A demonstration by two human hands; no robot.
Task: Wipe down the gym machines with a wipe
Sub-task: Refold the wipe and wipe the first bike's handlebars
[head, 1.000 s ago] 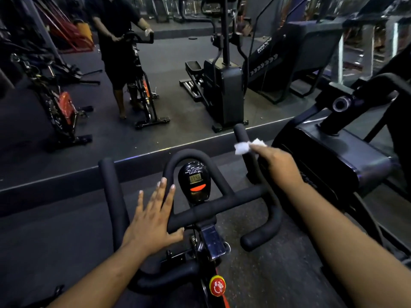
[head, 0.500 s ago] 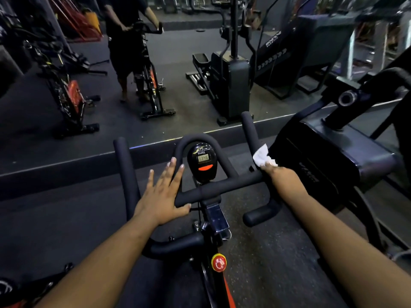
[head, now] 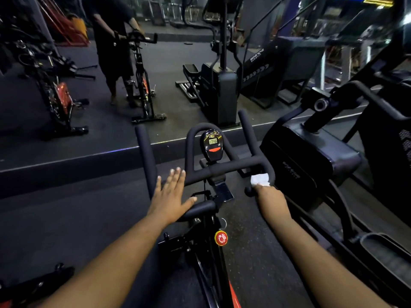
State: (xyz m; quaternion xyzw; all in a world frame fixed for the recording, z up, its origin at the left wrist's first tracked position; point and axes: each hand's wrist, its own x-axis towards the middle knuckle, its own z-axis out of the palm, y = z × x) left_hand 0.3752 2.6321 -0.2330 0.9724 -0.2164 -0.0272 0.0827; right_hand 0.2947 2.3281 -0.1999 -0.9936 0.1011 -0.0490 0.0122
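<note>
— So, where are the hands on the black foam-padded handlebar (head: 224,172) of the spin bike?

— Left hand (head: 172,200) lies flat over the handlebar's left side, fingers straight and spread, thumb out to the right on the padded lower bar. It grips nothing.

— And the right?

— Right hand (head: 268,196) is at the handlebar's right bend, pressing a crumpled white wipe (head: 259,180) against the padding. The wipe sits just ahead of the knuckles, touching the bar. The fingers curl down over the wipe and the bar; their tips are hidden below.

— What's in the middle?

— A small black oval console with a lit green display and an orange-red button (head: 213,144), standing upright inside the centre loop of the handlebar. Lower on the frame, toward the camera, there's a round red knob with a yellow rim (head: 221,238).

— Around the bike?

— A dark rubber floor (head: 77,214), and straight ahead a wall mirror (head: 111,121) with a reflected person (head: 113,41) standing at a bike. To the right, just beside the handlebar, a large black machine housing with a pivoting arm (head: 311,156).
</note>
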